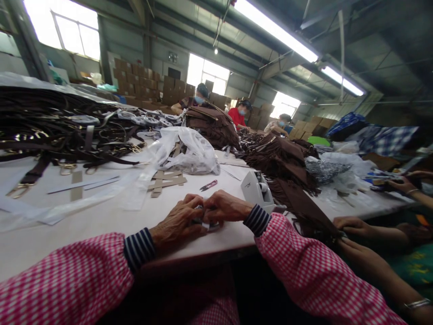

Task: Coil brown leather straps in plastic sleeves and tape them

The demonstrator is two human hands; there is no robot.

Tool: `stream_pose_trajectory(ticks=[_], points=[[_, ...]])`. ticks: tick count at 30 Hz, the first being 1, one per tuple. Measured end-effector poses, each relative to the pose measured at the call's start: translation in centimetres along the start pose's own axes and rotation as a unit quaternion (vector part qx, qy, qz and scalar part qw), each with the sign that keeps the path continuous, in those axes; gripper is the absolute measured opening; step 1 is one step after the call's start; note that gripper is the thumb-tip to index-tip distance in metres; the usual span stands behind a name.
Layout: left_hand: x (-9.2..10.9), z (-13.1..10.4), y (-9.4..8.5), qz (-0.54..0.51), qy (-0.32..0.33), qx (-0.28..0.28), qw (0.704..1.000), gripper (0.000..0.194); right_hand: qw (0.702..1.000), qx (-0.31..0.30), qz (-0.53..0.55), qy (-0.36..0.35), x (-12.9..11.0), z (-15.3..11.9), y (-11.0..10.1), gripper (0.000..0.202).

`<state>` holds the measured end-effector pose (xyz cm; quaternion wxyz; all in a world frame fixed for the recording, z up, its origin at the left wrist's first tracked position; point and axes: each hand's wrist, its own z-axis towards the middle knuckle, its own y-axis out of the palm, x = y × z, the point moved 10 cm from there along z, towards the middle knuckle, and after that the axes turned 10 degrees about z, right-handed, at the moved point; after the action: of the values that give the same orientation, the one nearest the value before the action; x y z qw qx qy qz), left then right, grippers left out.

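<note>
My left hand (177, 222) and my right hand (227, 207) meet at the front of the white table, fingers closed and nearly touching. Between them is a small dark piece with a white strip (205, 225) on it, mostly hidden by my fingers. Just beyond my hands lie thread snips (209, 185) with reddish handles. A white tape dispenser (253, 188) stands close to my right hand. Flat beige card strips (165, 180) are spread beyond my left hand, beside a clear plastic bag (191, 151).
Dark straps with metal clasps (43, 131) are heaped on the left. Stacks of brown fabric pieces (277, 155) run along the right. A co-worker's hands (355, 232) hold a brown piece close to my right arm. Other people sit across the table.
</note>
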<state>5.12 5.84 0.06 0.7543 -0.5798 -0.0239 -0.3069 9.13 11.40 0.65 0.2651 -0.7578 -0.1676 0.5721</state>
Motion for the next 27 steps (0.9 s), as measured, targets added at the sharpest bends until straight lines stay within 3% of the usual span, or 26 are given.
stream_pose_trajectory(ticks=[3,7,11,15,17,24,27], points=[[0.0,0.1,0.2,0.014,-0.004,-0.011,1.0,0.024,0.998,-0.036,0.007,0.045,0.4,0.3,0.4,0.009],[0.1,-0.1,-0.1,0.015,0.02,0.003,1.0,0.03,0.987,-0.054,-0.146,0.038,-1.4,0.5,0.3,0.011],[0.2,-0.5,0.2,0.041,0.044,-0.007,0.998,0.037,0.942,0.006,-0.33,-0.064,-3.8,-0.8,1.2,0.008],[0.4,-0.4,0.5,0.081,0.047,-0.004,0.996,0.015,0.883,0.07,-0.451,-0.108,-3.3,-2.8,3.5,0.014],[0.7,-0.3,0.6,0.091,0.047,-0.002,0.995,0.009,0.868,0.088,-0.475,-0.116,-2.7,-3.2,4.3,0.014],[0.4,0.1,0.2,0.079,0.05,0.01,0.996,0.015,0.918,0.13,-0.372,-0.046,-2.4,-3.9,2.8,0.007],[-0.3,0.2,-0.1,0.071,0.024,0.023,0.997,0.019,0.924,0.164,-0.344,-0.019,-2.5,-4.8,2.9,0.019]])
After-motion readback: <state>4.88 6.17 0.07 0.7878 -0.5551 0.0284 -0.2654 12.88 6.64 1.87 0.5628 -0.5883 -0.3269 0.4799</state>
